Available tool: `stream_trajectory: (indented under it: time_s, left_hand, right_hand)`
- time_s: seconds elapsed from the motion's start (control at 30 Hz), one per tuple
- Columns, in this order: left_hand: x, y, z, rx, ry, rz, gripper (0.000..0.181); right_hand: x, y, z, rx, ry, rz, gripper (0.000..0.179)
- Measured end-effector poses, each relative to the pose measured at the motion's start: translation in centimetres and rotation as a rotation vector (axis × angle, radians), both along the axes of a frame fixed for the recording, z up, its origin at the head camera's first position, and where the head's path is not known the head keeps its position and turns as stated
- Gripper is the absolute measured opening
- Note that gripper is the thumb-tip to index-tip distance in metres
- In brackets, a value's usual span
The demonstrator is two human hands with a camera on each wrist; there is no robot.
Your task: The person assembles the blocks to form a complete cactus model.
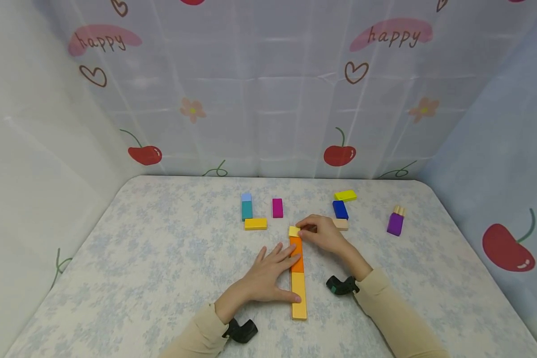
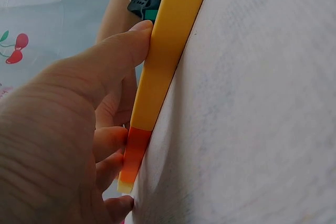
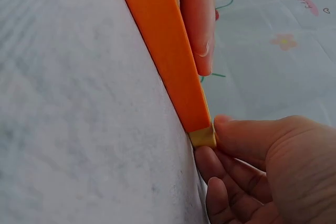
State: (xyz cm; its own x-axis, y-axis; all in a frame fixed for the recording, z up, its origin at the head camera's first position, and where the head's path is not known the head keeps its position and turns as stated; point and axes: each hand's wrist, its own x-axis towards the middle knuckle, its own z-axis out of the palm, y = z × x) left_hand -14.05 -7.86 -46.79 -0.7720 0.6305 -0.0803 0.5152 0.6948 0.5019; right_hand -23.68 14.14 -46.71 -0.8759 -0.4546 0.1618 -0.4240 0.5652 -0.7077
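A row of blocks lies end to end on the table: a yellow block [image 1: 299,312] nearest me, an orange block [image 1: 297,264] in the middle and a small pale yellow block [image 1: 294,231] at the far end. My left hand [image 1: 266,278] spreads its fingers over the row, with fingertips on the orange block and thumb on the yellow one. At the far end, my right hand [image 1: 325,235] pinches the pale yellow block between thumb and fingers. In the right wrist view, that block [image 3: 203,138] sits against the end of the orange block [image 3: 163,51].
Beyond the row lie a golden block [image 1: 255,224], a teal block [image 1: 247,210], a light blue block [image 1: 246,197] and a magenta block [image 1: 277,208]. Rightward are a blue block [image 1: 340,209], a lime block [image 1: 345,195], a beige block [image 1: 341,225] and a purple block [image 1: 395,224] with pale sticks.
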Motion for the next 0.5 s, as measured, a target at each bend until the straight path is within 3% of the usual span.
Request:
stream_trajectory:
  time_s: [0.5]
  left_hand:
    - [0.03, -0.04, -0.1, 0.007, 0.019, -0.005, 0.093]
  right_hand:
    - [0.06, -0.42, 0.13, 0.002, 0.002, -0.021, 0.02]
